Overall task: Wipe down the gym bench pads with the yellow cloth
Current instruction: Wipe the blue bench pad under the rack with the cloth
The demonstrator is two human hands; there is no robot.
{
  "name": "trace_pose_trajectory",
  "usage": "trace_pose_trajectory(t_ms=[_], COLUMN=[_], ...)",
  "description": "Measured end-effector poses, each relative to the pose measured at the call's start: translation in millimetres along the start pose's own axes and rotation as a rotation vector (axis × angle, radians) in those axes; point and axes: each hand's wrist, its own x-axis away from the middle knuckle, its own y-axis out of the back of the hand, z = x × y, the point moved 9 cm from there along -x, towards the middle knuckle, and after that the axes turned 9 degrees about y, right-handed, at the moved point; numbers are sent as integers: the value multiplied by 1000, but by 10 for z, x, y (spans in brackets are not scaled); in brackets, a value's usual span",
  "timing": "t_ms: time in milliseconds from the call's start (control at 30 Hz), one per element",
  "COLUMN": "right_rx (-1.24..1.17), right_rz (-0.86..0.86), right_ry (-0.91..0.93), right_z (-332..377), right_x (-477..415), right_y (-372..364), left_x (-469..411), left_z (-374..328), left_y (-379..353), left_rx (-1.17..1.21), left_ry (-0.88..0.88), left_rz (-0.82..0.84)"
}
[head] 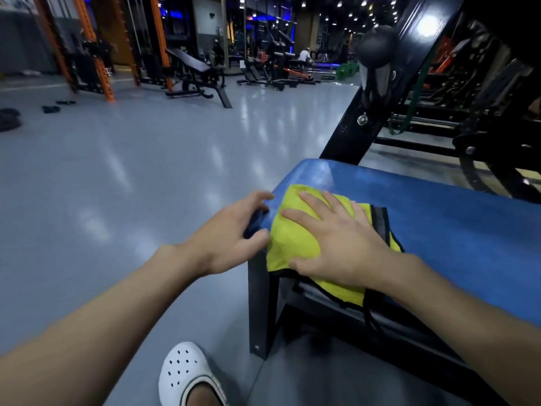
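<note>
Head view: the right grip (339, 241) lies flat, fingers straight and spread, pressing the yellow fleecy cloth with black piping (292, 238) onto the blue smooth-skinned bench pad (439, 218). It clasps nothing; contact is by palm pressure only. The left grip (231, 232) sits at the pad's left end, fingers and thumb curled around the end edge, apparently clamped on it to steady the bench.

Cloth location: on the pad's top face, at the near left corner. One part hangs over the pad's near edge, below the right wrist.

Governing relation: the pad's long axis runs from the left end, where both grips are, away to the right and out of frame. Nearly all of the uncovered surface lies to the right of the cloth. The right grip is on the cloth and is the nearer one to that surface. On this evidence, the next stroke calls for a sweep rightward along the long axis.

Materials: the pad skin is slick and slightly glossy, with rounded corners. Pale streaks near its far left corner may be moisture or reflection; which one cannot be told. The cloth is soft and crumpled, so it is likely to bunch under a one-sided push. Beneath the pad's left end stands a black flat steel frame leg (259, 303), rigid and square-edged. Below the pad, the grey glossy floor (146, 171) reflects ceiling lights.
</note>
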Motion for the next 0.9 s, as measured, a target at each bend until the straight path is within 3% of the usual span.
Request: trace_pose_trajectory(t_ms=[233,433,700,900], right_rx=[100,228,263,374], right_rz=[-90,-199,-178,-289], right_ry=[-72,-88,-120,-117], right_z=[258,67,190,-348], right_x=[-196,407,266,1342], right_y=[8,20,19,122], left_x=[144,187,193,84], left_z=[79,26,-115,-538], left_y=[-43,-127,-199,-473], left_rx=[-126,-211,-336,-472], left_ry=[-21,-9,-44,-176], left_rz=[56,67,61,75])
